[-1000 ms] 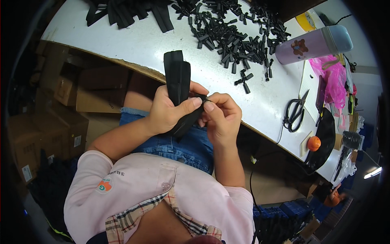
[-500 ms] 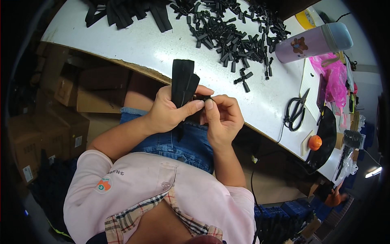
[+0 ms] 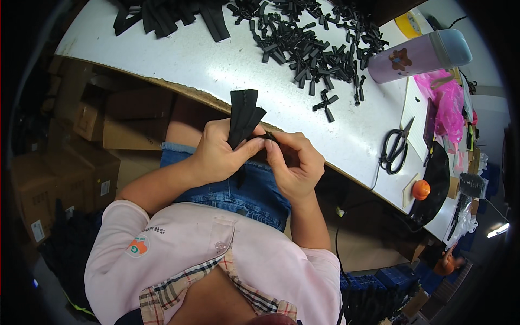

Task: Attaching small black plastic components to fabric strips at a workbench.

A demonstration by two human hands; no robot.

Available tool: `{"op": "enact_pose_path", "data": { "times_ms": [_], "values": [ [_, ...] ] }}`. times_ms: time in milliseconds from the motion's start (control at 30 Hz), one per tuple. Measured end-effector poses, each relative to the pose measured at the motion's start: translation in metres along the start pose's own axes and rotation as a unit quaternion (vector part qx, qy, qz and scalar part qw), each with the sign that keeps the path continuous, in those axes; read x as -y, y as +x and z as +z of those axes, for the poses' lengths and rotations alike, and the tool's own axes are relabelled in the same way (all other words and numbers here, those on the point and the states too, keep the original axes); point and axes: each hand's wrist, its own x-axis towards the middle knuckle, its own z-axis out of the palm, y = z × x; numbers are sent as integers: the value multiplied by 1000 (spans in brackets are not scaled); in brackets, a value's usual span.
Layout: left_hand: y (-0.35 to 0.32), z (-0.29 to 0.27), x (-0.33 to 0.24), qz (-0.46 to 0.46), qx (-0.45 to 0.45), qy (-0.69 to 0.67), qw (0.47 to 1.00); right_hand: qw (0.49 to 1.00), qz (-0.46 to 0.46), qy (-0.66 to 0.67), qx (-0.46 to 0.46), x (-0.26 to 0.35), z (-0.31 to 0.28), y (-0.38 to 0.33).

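Note:
My left hand [image 3: 218, 153] is closed around a black zipper strip [image 3: 244, 114], whose folded ends stand up above the fingers. A dark tail of it hangs below the hand, in front of the denim shorts. My right hand [image 3: 297, 162] meets the left at the fingertips, thumb and forefinger pinched on a small black piece [image 3: 270, 136] at the strip's edge. Fingers hide most of that piece, so I cannot make out its kind. Both hands are over my lap, just off the table's near edge. A pile of small black zipper pulls [image 3: 309, 51] lies beyond them on the white table [image 3: 179, 65].
More black strips [image 3: 162, 16] lie at the table's far left. On the right are a lilac bottle [image 3: 406, 58], black-handled scissors [image 3: 395, 149], a pink plastic bag [image 3: 447, 111] and an orange round object [image 3: 421, 189]. Cardboard boxes [image 3: 135, 122] stand under the table. Another person [image 3: 447, 264] is far right.
The strip's upper end has dipped and tilted slightly to the right. My right fingers have shifted their pinch, and the small black piece sits a little to the left, at a new angle.

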Motion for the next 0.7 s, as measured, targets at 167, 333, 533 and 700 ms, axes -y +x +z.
{"op": "enact_pose_path", "data": {
  "times_ms": [167,333,533,700],
  "values": [
    [0,0,2,-4,15,15,1000,1000,-2,-10,19,-1,-2,-2],
    [2,1,2,-45,39,-60,996,994,-65,-92,-6,2,1,-1],
    [-1,5,1,-8,23,-90,996,991,-80,-102,-8,6,-1,1],
    [-1,3,0,65,39,-63,995,999,-9,-16,32,8,-7,1]
  ]
}}
